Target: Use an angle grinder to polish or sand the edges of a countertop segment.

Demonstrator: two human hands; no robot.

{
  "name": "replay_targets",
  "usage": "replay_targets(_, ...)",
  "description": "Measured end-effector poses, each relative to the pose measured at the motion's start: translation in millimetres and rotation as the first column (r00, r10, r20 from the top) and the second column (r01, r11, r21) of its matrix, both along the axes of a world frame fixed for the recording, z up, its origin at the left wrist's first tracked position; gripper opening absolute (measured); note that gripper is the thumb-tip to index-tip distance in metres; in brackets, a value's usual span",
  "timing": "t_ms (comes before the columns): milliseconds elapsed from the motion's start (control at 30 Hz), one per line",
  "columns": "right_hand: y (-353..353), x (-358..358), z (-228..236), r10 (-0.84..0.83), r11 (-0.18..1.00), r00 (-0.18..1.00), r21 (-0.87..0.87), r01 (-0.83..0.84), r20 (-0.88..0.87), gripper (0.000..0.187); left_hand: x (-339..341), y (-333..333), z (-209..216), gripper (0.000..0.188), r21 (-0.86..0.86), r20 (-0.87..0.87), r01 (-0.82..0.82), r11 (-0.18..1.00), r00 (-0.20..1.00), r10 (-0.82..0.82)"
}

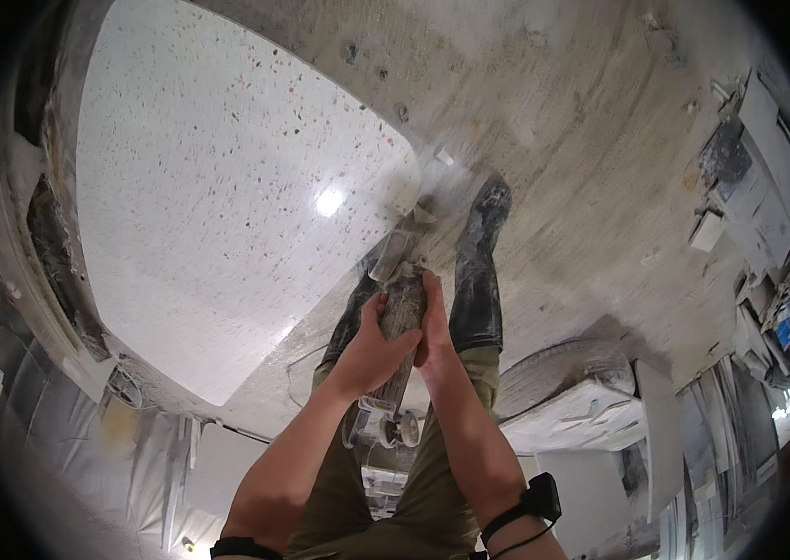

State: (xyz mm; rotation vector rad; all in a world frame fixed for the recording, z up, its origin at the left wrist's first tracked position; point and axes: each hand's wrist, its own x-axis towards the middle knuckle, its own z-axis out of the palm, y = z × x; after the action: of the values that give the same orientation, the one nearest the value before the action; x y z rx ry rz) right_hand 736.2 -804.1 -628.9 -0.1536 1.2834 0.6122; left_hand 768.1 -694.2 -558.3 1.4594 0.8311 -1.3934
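Note:
Both my hands are wrapped round the body of a dust-caked power tool (pixel 404 303) that looks like an angle grinder. My left hand (pixel 373 353) grips it from the left, and my right hand (pixel 433 322) closes on its right side. The tool's head, with a pale guard, points away from me and reaches the rounded right corner of a white speckled terrazzo slab (pixel 218 177). Pale dust hangs by that corner. Whether the disc touches the edge is hidden. Behind my hands the tool's rear end hangs between my legs.
My dusty black boots (pixel 481 271) stand on the dust-covered floor (pixel 600 187) beside the slab. Broken board offcuts (pixel 764 177) are piled at the far right. A dusty tyre-like round object (pixel 568 369) lies at the right near a white block (pixel 582 420). Plastic sheeting (pixel 148 476) hangs lower left.

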Motion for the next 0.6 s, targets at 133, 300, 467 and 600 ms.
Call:
replay_targets(133,-41.9,33.0,9.4,0.187,0.971,0.982,-0.144,-0.190,-0.034,0.055,11.3,-32.4,-4.5,0.094,-0.114,0.013,-0.184,0.976,0.982,0.187)
replay_targets(300,-108.7,95.4,-7.6,0.446,0.881,0.894,-0.206,-0.427,0.054,0.054,11.2,-116.0,-34.7,0.090,-0.087,0.206,-0.415,0.906,0.882,0.424)
replay_targets(467,-144.0,168.0,-19.4,0.814,0.574,0.565,-0.337,-0.746,0.136,0.046,53.6,-173.1,-40.3,0.079,-0.188,0.251,-0.728,0.660,0.614,0.749)
replay_targets(600,-140.5,198.5,-23.1,0.885,0.464,0.435,-0.349,-0.814,0.163,0.047,70.9,-183.1,-46.8,0.076,-0.249,0.257,-0.811,0.530,0.472,0.843)
